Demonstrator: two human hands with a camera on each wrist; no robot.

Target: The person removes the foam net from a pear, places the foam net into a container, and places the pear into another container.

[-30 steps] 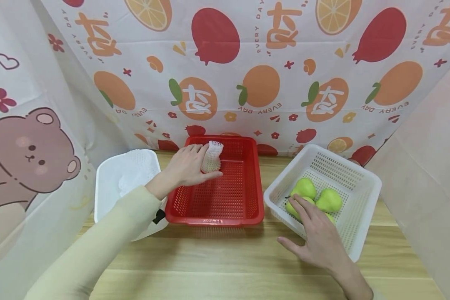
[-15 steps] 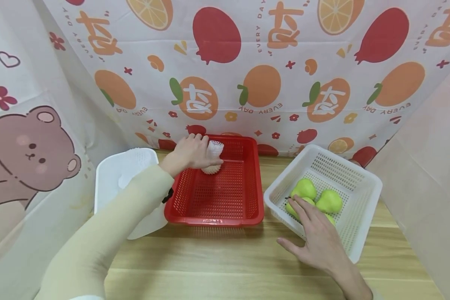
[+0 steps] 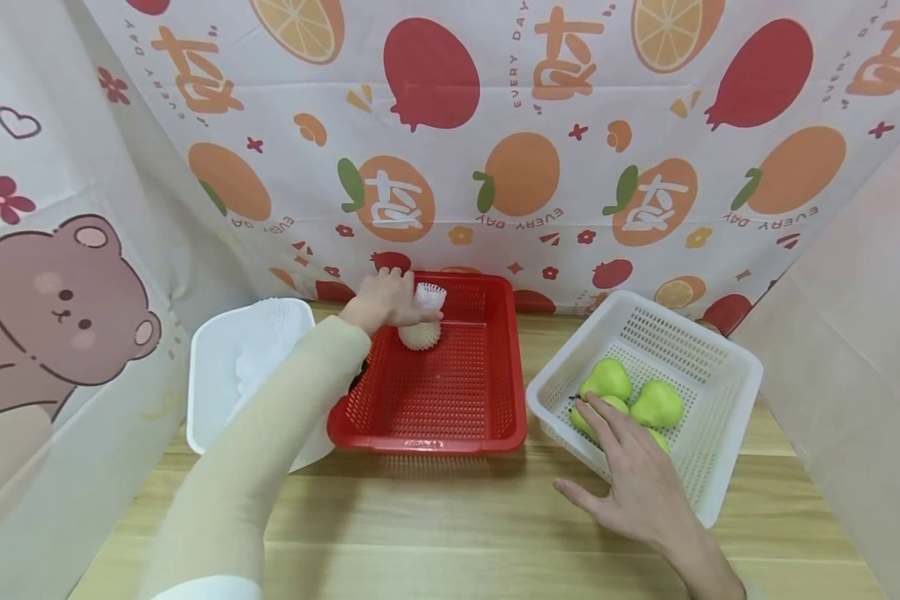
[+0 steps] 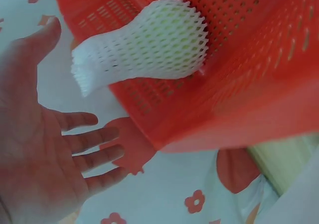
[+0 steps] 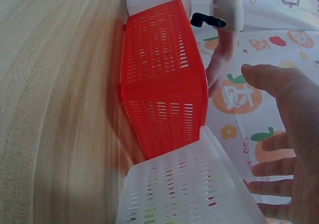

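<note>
A pear in a white foam net [image 3: 420, 335] lies in the back left of the red basket [image 3: 429, 445]. My left hand [image 3: 385, 300] is over the basket's back left corner, its thumb crossing in front of the net in the head view. In the left wrist view, that hand [image 4: 45, 139] has its fingers spread, and the netted pear [image 4: 164, 42] lies apart from the palm. My right hand [image 3: 637, 471] hovers with extended fingers over the front of the white basket [image 3: 737, 417]. It partly hides the several bare green pears [image 3: 658, 403] inside.
At the left, a white bin [image 3: 198, 400] holds white foam nets [image 3: 258, 358], partly behind my left sleeve. Both baskets stand on a wooden table [image 3: 450, 525]. A fruit-print curtain [image 3: 480, 183] hangs right behind them.
My left hand has moved back and up beside the netted pear, and the forearm has swung to the right. The right hand has stayed in place.
</note>
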